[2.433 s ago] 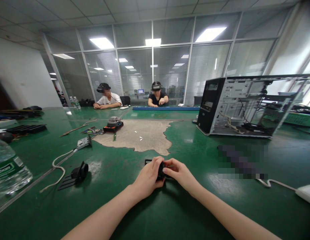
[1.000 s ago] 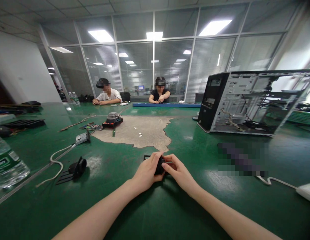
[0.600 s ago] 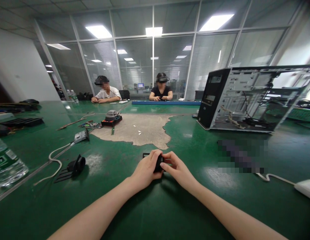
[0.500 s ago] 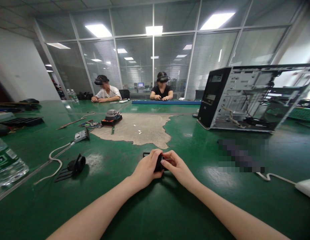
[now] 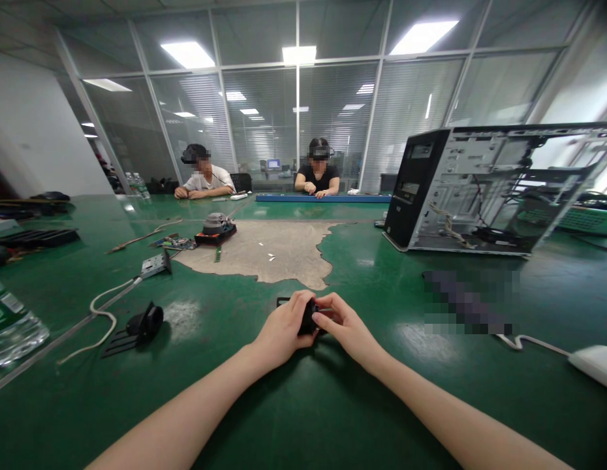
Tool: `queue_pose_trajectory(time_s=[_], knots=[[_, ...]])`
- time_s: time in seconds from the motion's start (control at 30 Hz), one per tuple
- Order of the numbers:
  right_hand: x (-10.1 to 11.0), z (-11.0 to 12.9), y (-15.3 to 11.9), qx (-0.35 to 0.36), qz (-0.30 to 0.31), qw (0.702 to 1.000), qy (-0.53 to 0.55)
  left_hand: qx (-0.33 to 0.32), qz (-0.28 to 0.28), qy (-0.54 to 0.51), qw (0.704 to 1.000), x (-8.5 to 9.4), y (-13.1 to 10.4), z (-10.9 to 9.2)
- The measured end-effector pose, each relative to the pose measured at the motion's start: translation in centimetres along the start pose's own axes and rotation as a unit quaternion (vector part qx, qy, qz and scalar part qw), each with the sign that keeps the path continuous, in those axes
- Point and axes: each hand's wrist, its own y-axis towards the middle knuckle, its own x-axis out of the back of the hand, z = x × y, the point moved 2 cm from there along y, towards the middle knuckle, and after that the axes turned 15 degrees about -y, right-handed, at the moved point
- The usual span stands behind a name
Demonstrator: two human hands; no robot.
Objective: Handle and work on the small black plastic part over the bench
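Between my hands is a small black plastic part (image 5: 307,318), with a slotted end showing past my fingers; most of it is covered, so its exact kind is unclear. My left hand (image 5: 280,328) is wrapped round it from the left, thumb underneath. From the right, the bent fingers and thumb of my right hand (image 5: 346,328) pinch its near right side. A black part with a round cup and long slotted prongs (image 5: 143,326) lies on the green table (image 5: 303,424), left of my hands.
An open computer case (image 5: 416,189) stands at right. A blurred dark object (image 5: 465,301) and white mouse (image 5: 597,365) lie nearer. Water bottle (image 5: 12,326), metal bracket (image 5: 155,263) and white cable (image 5: 112,320) are left. Beyond a bare brown patch (image 5: 284,251), two people sit.
The whole view has shifted slightly. Both my hands keep nearly the same grip on the black part. Across the table, the person in black has lifted one hand a little.
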Motion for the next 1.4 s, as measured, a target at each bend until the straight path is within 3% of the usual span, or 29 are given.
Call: queue_pose_trajectory(time_s=[0.13, 0.33, 0.67, 0.87, 1.2, 1.4], knots=[[0.03, 0.01, 0.07, -0.017, 0.005, 1.000, -0.024, -0.002, 0.004, 0.007, 1.000, 0.09, -0.04, 0.03], [0.20, 0.60, -0.44, 0.026, 0.032, 0.999, -0.008, 0.006, 0.016, 0.013, 1.000, 0.13, -0.19, 0.18], [0.06, 0.01, -0.02, -0.022, 0.010, 0.999, -0.024, -0.010, 0.010, 0.022, 1.000, -0.02, -0.20, 0.30], [0.21, 0.61, -0.37, 0.022, 0.026, 0.999, -0.013, -0.012, 0.015, 0.019, 1.000, 0.03, -0.25, 0.26], [0.00, 0.14, 0.02, -0.027, 0.009, 0.999, -0.028, -0.014, 0.015, 0.022, 1.000, 0.16, -0.26, 0.12], [0.21, 0.88, -0.54, 0.025, 0.028, 0.999, -0.018, -0.006, 0.018, 0.022, 1.000, 0.12, -0.29, 0.03]])
